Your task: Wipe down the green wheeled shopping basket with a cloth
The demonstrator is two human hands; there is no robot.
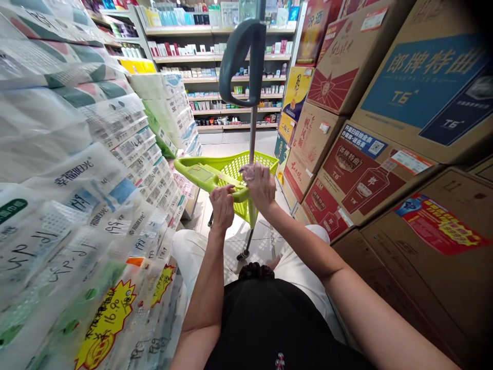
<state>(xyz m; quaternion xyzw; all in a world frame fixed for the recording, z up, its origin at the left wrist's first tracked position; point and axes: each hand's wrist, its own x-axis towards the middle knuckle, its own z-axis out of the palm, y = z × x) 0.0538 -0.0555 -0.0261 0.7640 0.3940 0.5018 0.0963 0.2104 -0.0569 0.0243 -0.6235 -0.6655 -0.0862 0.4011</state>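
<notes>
A lime-green shopping basket (pixel 227 163) sits on a wheeled stand with a grey upright pole (pixel 253 128). The pole carries a dark grey loop handle (pixel 227 67) at its top. My left hand (pixel 222 208) has its fingers curled over the basket's near rim. In my right hand (pixel 262 189) is a bunched pale lilac cloth (pixel 249 172), pressed at the near rim beside the pole. Part of the cloth and the rim under it are hidden by my fingers.
Wrapped tissue packs (pixel 115 115) are stacked high along the left. Stacked cardboard cartons (pixel 356 174) wall off the right side. Shelves of boxed goods (pixel 221 56) stand across the aisle's far end. A stand wheel (pixel 243 254) rests on the tiled floor between my knees.
</notes>
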